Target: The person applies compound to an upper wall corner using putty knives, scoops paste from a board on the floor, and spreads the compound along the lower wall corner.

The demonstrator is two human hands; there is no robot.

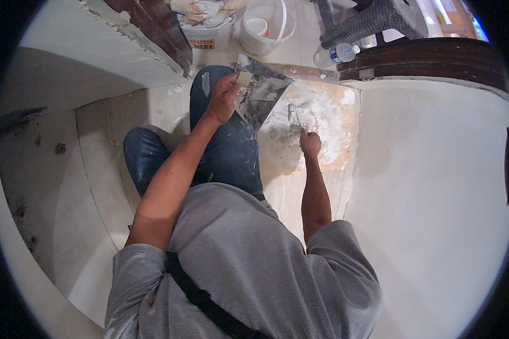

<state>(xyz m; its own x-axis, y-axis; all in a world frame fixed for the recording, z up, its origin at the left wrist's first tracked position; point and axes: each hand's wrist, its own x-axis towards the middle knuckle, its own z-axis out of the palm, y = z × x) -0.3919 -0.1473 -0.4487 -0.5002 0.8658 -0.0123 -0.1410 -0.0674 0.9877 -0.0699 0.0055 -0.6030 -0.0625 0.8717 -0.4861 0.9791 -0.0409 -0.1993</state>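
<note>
My left hand [223, 101] is closed around the pale handle of a wide plastering blade [264, 90], a flat metal sheet smeared with white and dark residue. It is held tilted above my knee, its tip reaching over the left edge of the white paste [328, 110]. The paste is spread over a tan board [280, 164] on the floor. On that board side, my right hand [310, 146] grips a small putty knife [298, 117], whose blade is at the paste. My fingers hide most of its handle.
Beyond my knees stand a bucket with crumpled bags on top [209, 35] and a white bucket [247, 45] with a small cup inside. A clear bottle [328, 56] lies near a dark stool [373, 25]. White walls [430, 152] rise close on both sides.
</note>
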